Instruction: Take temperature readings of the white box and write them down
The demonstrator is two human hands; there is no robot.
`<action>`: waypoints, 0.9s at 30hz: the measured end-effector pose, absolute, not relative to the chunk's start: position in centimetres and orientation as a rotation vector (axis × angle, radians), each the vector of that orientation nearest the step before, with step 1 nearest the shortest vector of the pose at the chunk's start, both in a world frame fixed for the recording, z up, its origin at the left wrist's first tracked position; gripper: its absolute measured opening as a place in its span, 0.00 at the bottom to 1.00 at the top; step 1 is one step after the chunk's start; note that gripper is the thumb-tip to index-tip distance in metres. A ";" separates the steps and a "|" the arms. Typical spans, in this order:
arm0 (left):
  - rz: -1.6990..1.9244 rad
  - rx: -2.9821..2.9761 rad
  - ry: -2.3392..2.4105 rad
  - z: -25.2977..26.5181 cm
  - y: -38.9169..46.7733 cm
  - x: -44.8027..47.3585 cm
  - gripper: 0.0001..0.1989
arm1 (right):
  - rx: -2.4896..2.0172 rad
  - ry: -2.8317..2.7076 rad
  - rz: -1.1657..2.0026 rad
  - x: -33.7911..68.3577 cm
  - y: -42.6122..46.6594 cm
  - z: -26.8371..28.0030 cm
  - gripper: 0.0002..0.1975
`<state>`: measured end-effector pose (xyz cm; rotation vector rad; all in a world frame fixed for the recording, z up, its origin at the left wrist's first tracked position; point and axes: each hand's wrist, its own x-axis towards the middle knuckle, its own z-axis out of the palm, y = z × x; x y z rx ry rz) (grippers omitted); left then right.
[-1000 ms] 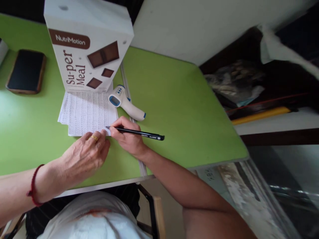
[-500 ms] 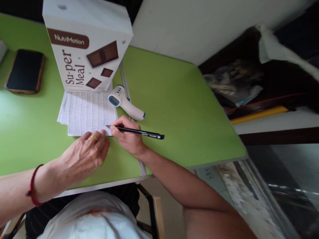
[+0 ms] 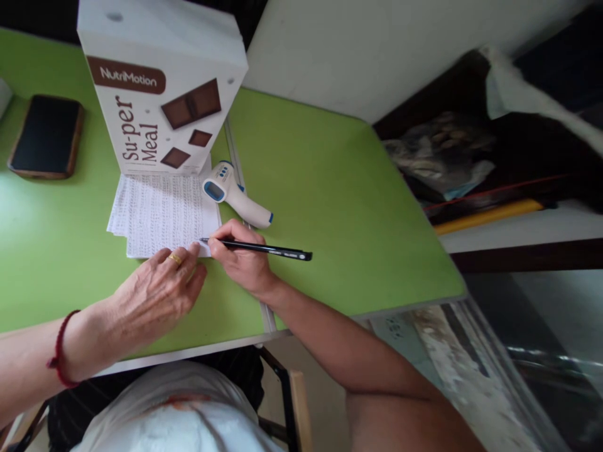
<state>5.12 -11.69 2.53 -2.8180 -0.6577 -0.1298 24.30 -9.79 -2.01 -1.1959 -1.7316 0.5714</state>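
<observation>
The top sheet (image 3: 164, 216) is lying on the worktop (image 3: 343, 207) in front of the person, with other sheets showing beneath it at the left. Close rows of small marks are already covering most of its visible part; a paler strip by the right edge is looking bare, so probably only that is left here. The far end is hiding under a standing white box (image 3: 106, 119), so its state cannot be told.

The black pen (image 3: 268, 248) is pointing at the near right corner; whether its tip is touching is too small to tell. The right hand (image 3: 245, 260) is gripping it, fingers closed around it near the tip. The left hand (image 3: 157, 292) is resting on the near edge, fingers loosely bent, grasping nothing.

A white thermometer (image 3: 245, 206) is lying at the right edge; a dark phone (image 3: 47, 135) is lying farther left.
</observation>
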 end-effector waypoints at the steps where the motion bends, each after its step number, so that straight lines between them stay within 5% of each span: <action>1: -0.131 -2.818 -0.654 2.5 -11.7 5.1 0.14 | -1.198 -1.733 0.572 24.3 -9.8 -2.0 0.08; 27: -0.122 -2.864 -0.648 2.1 -11.5 5.0 0.11 | -1.231 -1.744 0.573 24.3 -9.7 -2.0 0.08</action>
